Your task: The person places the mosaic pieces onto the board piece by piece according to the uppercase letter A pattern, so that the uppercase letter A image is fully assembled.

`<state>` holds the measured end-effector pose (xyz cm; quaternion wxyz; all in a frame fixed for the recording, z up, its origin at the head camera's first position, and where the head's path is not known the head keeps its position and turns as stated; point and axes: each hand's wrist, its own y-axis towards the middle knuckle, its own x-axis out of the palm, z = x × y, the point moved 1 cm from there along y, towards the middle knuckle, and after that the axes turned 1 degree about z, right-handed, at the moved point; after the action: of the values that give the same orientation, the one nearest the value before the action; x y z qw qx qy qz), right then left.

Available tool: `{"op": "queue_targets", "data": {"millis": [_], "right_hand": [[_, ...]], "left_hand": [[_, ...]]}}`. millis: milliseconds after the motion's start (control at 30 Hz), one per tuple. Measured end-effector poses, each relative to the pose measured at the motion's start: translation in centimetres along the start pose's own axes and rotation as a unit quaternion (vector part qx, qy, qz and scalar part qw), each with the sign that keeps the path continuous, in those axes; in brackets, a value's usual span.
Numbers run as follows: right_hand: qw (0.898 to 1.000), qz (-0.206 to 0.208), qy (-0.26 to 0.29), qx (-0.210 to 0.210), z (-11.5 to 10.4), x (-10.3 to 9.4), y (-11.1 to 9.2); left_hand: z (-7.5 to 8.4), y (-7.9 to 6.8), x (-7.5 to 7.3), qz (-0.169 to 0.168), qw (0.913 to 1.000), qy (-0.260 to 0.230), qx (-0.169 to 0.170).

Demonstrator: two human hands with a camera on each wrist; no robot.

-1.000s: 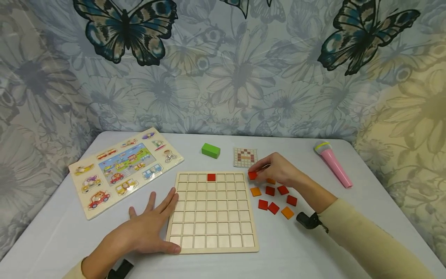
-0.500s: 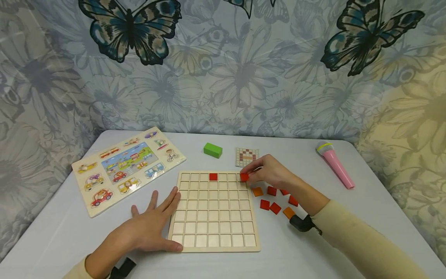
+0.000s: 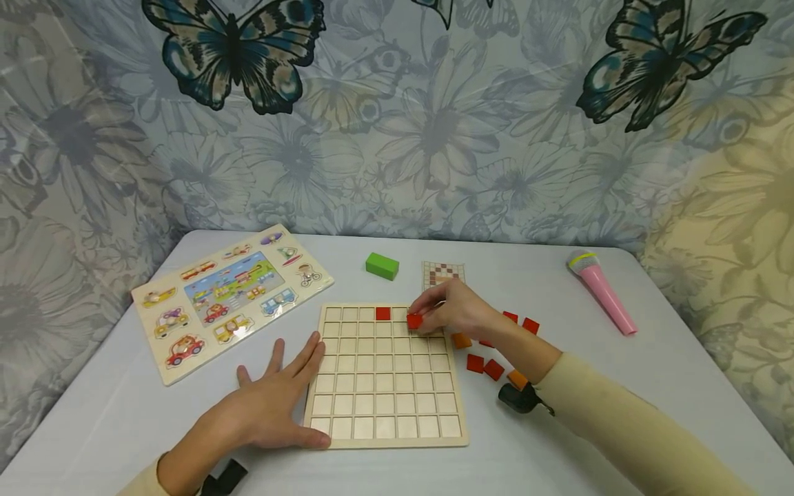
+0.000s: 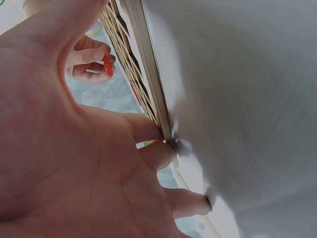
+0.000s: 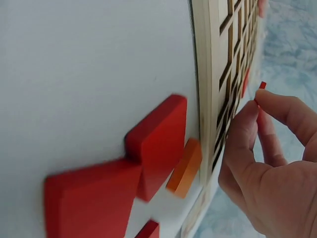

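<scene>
A wooden grid board (image 3: pixel 384 382) lies at the middle of the table, with one red tile (image 3: pixel 383 314) set in its top row. My left hand (image 3: pixel 273 403) rests spread along the board's left edge; in the left wrist view its fingertips touch the board's side. Between thumb and fingertips my right hand (image 3: pixel 455 308) pinches another red tile (image 3: pixel 414 321) over the board's upper right part. The right wrist view shows that tile (image 5: pixel 262 85) seen edge-on, raised off the grid. Loose red tiles (image 3: pixel 475 363) and orange tiles (image 3: pixel 517 379) lie right of the board, some hidden by the right arm.
A small pattern card (image 3: pixel 443 271) lies behind the right hand, partly covered. Beside it is a green block (image 3: pixel 382 266). A picture puzzle board (image 3: pixel 205 324) lies at the left, a pink toy microphone (image 3: pixel 604 293) at the right. A patterned curtain hangs behind the table.
My right hand has carried the pinched red tile leftward from the loose tiles to over the board's top rows. My left hand stays at the board's left edge.
</scene>
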<state>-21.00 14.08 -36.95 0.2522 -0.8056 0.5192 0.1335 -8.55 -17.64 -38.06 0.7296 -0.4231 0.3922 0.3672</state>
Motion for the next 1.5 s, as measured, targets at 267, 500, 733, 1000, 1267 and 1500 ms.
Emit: {"op": "queue_targets", "data": {"millis": [267,500,733,1000,1267,1500], "right_hand": [[1.0,0.01,-0.025,-0.009,-0.7,1.0,0.6],[0.998,0.017,-0.067,-0.009,-1.0,1.7,0.9],[0.997,0.018,-0.075,-0.015,-1.3,2.1,1.0],[0.995,0.022,-0.094,-0.016,-1.5,2.3,0.9],[0.995,0.016,-0.093,-0.016,-1.4,2.6,0.8],[0.996,0.011,-0.09,-0.023,-1.4,2.7,0.8]], "left_hand": [[0.2,0.1,-0.2,-0.002,1.0,0.001,0.002],[0.3,0.1,-0.2,-0.001,1.0,-0.002,0.001],[0.2,0.0,-0.2,0.0,1.0,-0.001,0.0],[0.2,0.1,-0.2,0.0,1.0,-0.001,-0.001],[0.2,0.1,-0.2,-0.005,1.0,0.001,0.001],[0.2,0.0,-0.2,-0.006,1.0,-0.001,0.001]]}}
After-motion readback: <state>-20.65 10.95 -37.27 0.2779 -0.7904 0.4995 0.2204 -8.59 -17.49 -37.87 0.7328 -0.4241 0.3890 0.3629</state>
